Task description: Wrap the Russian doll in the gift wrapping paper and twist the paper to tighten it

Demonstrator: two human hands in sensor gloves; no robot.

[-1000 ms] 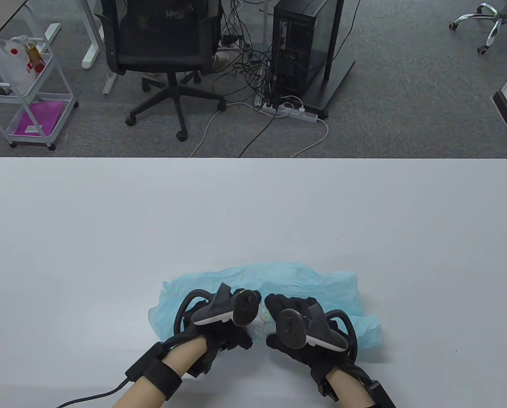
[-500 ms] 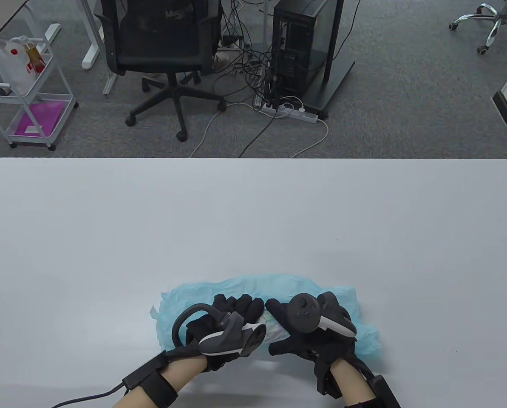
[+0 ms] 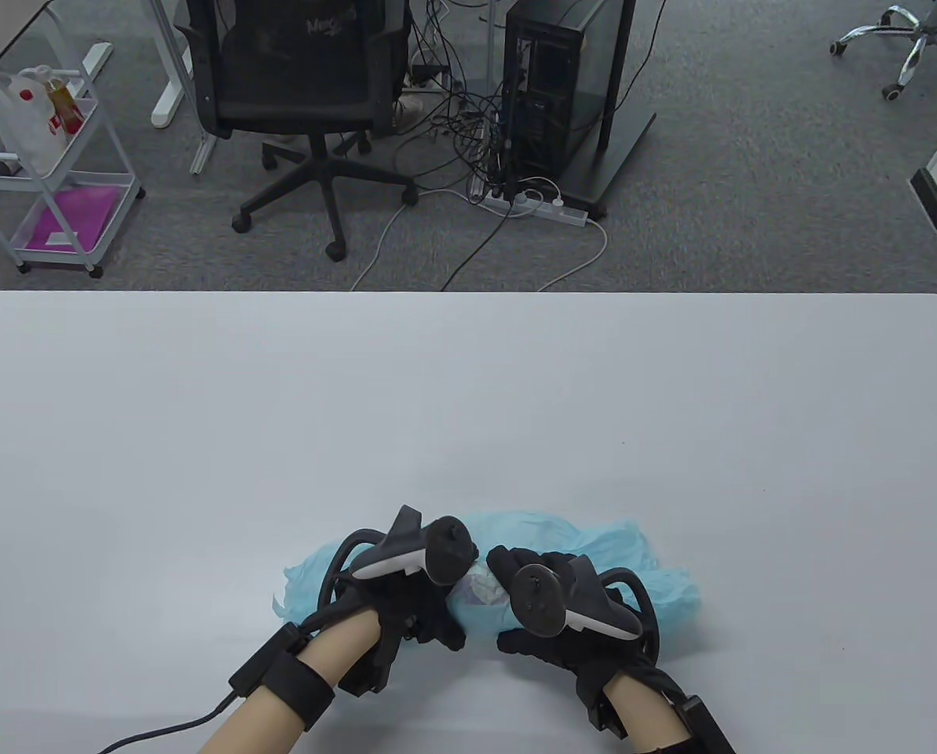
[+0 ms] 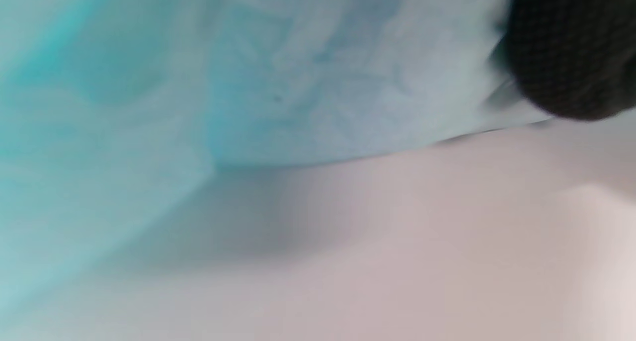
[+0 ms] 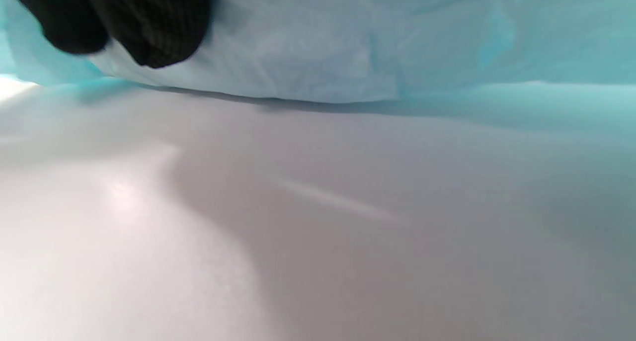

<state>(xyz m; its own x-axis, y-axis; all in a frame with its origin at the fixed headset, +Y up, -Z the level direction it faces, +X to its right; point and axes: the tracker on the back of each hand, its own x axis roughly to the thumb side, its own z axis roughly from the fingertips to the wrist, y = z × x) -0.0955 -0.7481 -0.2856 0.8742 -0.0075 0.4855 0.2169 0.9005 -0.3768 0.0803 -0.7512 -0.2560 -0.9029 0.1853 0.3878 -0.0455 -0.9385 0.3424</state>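
Both hands, the left (image 3: 405, 601) and the right (image 3: 550, 620), grip the blue paper (image 3: 633, 561) on the counter (image 3: 468, 393). Between them the doll (image 3: 480, 585) seems to peek through.

An office: a swivel chair (image 3: 303, 102), computer tower (image 3: 550, 94) and tangled cables (image 3: 468, 133) are sitting on grey carpet (image 3: 751, 196) beyond the tabletop (image 3: 468, 408).

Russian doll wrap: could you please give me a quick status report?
Left hand and right hand both grip the blue paper. Doll just visible between them. Nothing in the way.
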